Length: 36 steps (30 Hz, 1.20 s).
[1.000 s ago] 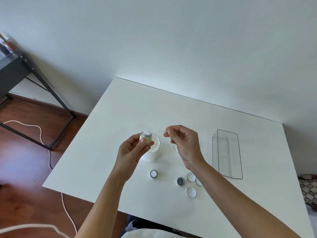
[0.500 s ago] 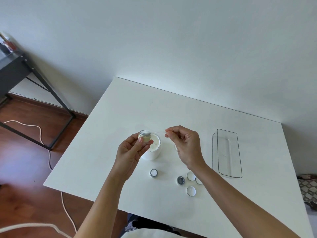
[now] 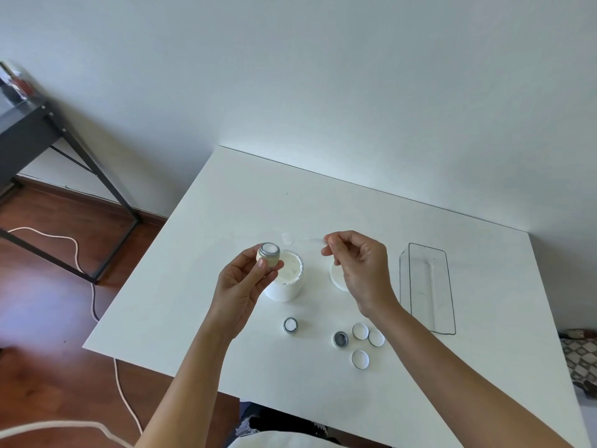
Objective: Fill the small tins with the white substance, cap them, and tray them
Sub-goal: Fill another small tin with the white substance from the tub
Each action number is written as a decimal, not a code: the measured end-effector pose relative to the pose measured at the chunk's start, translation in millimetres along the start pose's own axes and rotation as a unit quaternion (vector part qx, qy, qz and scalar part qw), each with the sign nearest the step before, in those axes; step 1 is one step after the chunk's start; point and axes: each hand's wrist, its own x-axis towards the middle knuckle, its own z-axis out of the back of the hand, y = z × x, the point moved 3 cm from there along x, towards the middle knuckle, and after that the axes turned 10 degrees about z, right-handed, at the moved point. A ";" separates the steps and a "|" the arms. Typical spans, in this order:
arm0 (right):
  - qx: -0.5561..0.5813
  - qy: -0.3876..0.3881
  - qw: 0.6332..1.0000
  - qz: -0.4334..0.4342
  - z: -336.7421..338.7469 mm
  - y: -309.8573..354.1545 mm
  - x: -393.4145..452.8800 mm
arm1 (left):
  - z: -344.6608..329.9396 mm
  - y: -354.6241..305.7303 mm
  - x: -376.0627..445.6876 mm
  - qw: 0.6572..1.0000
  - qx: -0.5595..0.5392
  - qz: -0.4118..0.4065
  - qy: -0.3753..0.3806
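Observation:
My left hand [image 3: 243,282] holds a small tin [image 3: 269,253] filled with white substance, tilted toward me, above the left rim of the open white jar [image 3: 287,280]. My right hand [image 3: 358,269] pinches a thin clear spatula [image 3: 298,239] whose tip hovers just right of the tin. On the table lie a filled tin [image 3: 290,325], an empty tin [image 3: 340,339] and three white caps [image 3: 360,330], [image 3: 376,337], [image 3: 360,359]. The clear tray [image 3: 427,287] stands at the right with nothing in it.
The jar's white lid [image 3: 336,278] lies partly hidden behind my right hand. The white table [image 3: 226,195] meets a wall at the back. A black desk frame [image 3: 48,130] and a cable [image 3: 80,253] are on the wooden floor to the left.
My left hand has lifted the tin slightly and tipped its opening toward me. The spatula has drawn a little away from the tin.

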 end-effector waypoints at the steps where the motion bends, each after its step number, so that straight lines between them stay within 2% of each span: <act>1: 0.008 0.001 1.000 -0.028 -2.4 -0.3 0.6 | -0.6 -0.3 -0.6 1.000 0.001 0.001 0.002; 6: 0.070 0.028 0.981 -0.181 -14.0 -6.3 -1.3 | -6.6 -0.3 -3.8 1.000 0.007 0.008 0.022; 9: 0.070 0.030 0.974 -0.214 -15.7 -9.5 -3.5 | -10.3 -1.7 -4.2 1.000 0.012 0.012 0.023; 22: -0.024 0.020 0.984 -0.173 -3.3 -10.0 -0.2 | -4.9 -2.0 -4.6 1.000 0.010 0.009 0.027; 27: -0.009 -0.004 0.988 -0.157 1.9 -7.3 -0.2 | -2.3 -0.1 -5.7 1.000 0.010 0.009 0.027; 36: -0.086 0.020 0.990 -0.111 -9.9 -1.4 -0.2 | -5.2 1.8 -6.6 0.998 0.025 0.026 0.050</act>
